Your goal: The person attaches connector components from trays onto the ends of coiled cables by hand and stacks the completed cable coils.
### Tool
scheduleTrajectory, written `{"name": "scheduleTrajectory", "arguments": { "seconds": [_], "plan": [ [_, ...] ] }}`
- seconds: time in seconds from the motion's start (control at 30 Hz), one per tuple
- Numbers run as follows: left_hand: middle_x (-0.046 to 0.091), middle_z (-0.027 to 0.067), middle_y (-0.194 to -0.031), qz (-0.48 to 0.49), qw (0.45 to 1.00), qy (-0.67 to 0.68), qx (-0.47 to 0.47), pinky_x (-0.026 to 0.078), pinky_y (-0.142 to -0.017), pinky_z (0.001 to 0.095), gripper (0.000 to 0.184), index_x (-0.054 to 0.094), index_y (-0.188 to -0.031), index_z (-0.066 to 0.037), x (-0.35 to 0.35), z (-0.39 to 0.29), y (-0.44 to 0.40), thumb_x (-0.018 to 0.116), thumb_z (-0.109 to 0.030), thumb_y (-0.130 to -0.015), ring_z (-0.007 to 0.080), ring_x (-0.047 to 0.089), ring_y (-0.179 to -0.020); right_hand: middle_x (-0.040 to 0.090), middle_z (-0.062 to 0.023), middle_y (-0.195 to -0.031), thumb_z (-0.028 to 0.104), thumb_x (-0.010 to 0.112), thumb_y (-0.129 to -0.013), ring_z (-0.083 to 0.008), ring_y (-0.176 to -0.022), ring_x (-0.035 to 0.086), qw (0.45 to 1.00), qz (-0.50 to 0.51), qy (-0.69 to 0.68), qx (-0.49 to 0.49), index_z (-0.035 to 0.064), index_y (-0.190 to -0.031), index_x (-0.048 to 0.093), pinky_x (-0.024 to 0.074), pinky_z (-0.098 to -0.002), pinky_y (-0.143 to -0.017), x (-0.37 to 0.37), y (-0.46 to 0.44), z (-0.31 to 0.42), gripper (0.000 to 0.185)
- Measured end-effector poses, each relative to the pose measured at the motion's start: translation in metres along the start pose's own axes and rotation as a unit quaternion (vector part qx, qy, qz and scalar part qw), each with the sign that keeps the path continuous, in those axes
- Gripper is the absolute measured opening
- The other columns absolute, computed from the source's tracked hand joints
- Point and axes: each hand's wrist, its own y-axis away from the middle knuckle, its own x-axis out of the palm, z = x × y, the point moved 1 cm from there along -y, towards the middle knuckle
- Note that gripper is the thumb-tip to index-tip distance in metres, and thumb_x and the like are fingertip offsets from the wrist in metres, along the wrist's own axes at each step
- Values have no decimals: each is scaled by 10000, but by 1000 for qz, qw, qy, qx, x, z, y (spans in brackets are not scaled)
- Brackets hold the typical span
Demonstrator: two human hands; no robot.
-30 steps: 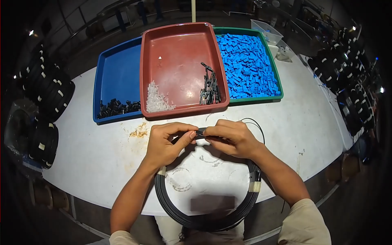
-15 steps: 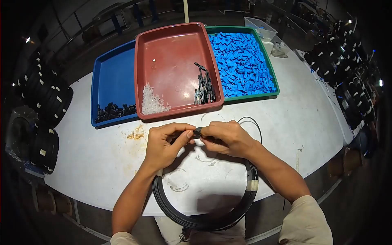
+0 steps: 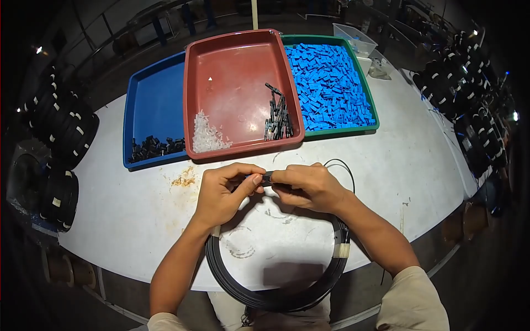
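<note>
A coil of black cable point(image 3: 243, 295) lies at the table's near edge, partly over the person's lap, with a pale tape band on its right side. At its far side, my left hand point(image 3: 223, 190) is closed, thumb and forefinger pinched together. Close beside it, my right hand point(image 3: 306, 187) is closed too, fingers curled under. Both grip a short dark stretch between them, which looks like part of the black cable; the fingers hide any smaller piece there. A loose cable loop point(image 3: 349, 171) curves out behind my right hand.
Beyond the hands stand a red tray point(image 3: 237, 60) with clear pieces and black connectors, a blue tray point(image 3: 157, 105) with black parts, and a green tray point(image 3: 372, 105) full of blue parts. Black cable coils point(image 3: 63, 127) are stacked at left, more coils point(image 3: 480, 127) at right.
Both hands keep their grip at the same place, with only very slight finger movement. The view has shifted a little; the coil and trays stay put.
</note>
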Motion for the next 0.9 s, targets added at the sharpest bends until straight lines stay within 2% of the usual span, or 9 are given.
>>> {"name": "scheduleTrajectory", "arguments": {
  "seconds": [0.5,0.6,0.7,0.8,0.83,0.9],
  "plan": [
    [749,95,-960,4,1000,-7,6,568,-715,242,186,714,-1129,40,-2,4,-1,670,-65,-982,118,710,-816,629,-85,-759,85,735,-807,-267,-634,650,1000,1,12,-4,75,-1071,678,544,-379,-587,-1,0,1,270],
    [745,104,-1004,11,1000,-21,-3,566,-737,243,210,693,-1173,35,-2,3,0,658,-49,-984,125,711,-843,623,-85,-751,80,733,-803,-265,-620,639,1000,-7,18,-6,72,-1066,677,535,-382,-575,-1,0,0,269],
    [727,148,-1065,-8,998,53,23,572,-782,273,404,553,-1318,15,-4,4,-2,699,-58,-948,184,731,-884,614,-83,-740,73,729,-801,-262,-611,629,999,-16,26,-16,71,-1064,678,525,-383,-562,-1,0,0,268],
    [723,174,-1091,-13,994,96,46,564,-793,256,323,546,-1297,13,-9,11,-2,622,8,-983,161,724,-926,608,-83,-731,67,724,-802,-260,-615,628,999,-18,27,-11,72,-1062,680,521,-376,-556,-2,0,0,264],
    [721,188,-1101,-2,993,103,56,575,-807,269,288,537,-1260,5,-12,15,-3,622,2,-985,177,730,-938,606,-83,-729,65,722,-804,-258,-621,630,999,-19,29,-7,72,-1063,681,521,-370,-556,-2,0,0,262],
    [721,188,-1101,6,991,116,71,579,-817,268,311,520,-1284,-2,-15,19,-4,615,5,-987,184,731,-937,606,-84,-729,66,722,-806,-255,-618,629,999,-18,30,-5,76,-1069,681,520,-365,-555,-2,0,0,266]
  ]
}}
